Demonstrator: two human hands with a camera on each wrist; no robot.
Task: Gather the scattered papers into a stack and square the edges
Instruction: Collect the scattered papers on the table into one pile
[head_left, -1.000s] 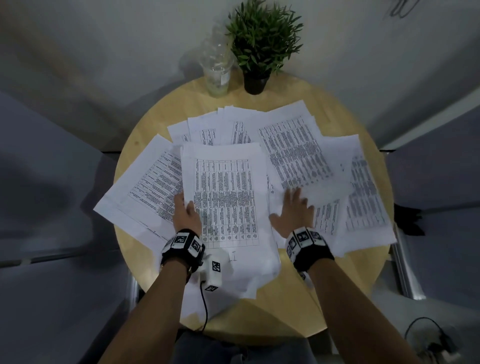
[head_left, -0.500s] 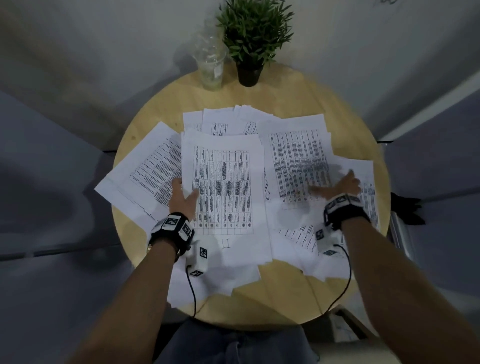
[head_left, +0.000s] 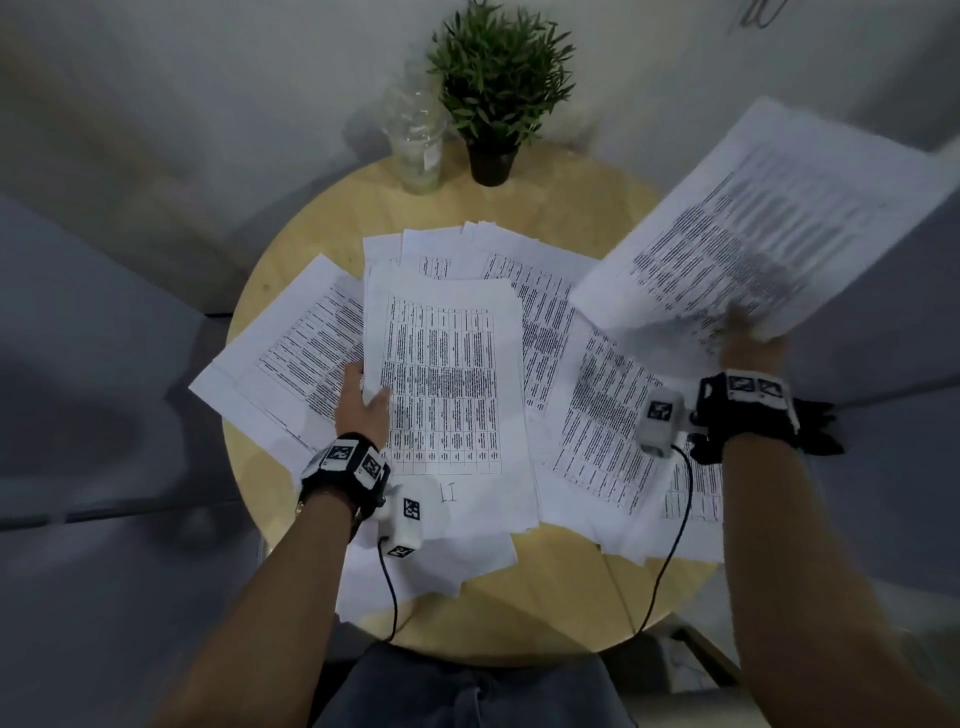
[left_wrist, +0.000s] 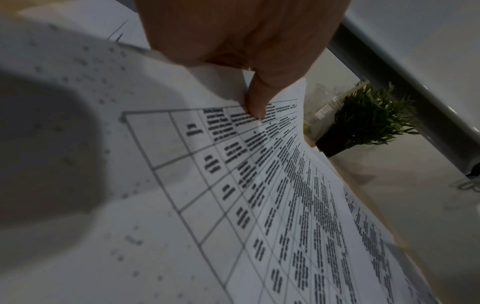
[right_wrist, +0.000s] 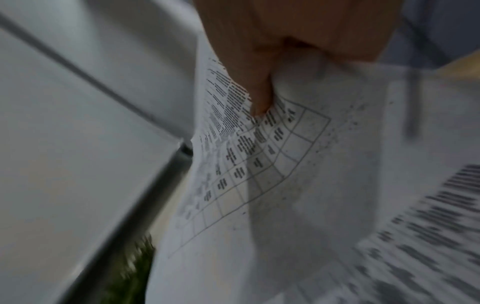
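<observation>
Several printed papers (head_left: 597, 415) lie scattered and overlapping on a round wooden table (head_left: 545, 608). My left hand (head_left: 363, 402) pinches the left edge of the middle stack of sheets (head_left: 447, 395), thumb on top; the left wrist view shows the thumb (left_wrist: 255, 100) pressed on the printed table (left_wrist: 259, 205). My right hand (head_left: 753, 338) pinches a sheet (head_left: 763, 223) by its near edge and holds it in the air above the table's right side. In the right wrist view the thumb (right_wrist: 257, 90) presses on that sheet (right_wrist: 272, 174).
A potted green plant (head_left: 498, 93) and a clear plastic cup (head_left: 418, 140) stand at the table's far edge. Papers overhang the near edge (head_left: 415, 571) and the left edge (head_left: 244, 389). A grey wall rises behind; grey panels flank the table.
My right hand moved from lying flat on the right-hand papers to pinching one sheet and lifting it up and to the right. My left hand stayed at the middle stack's left edge.
</observation>
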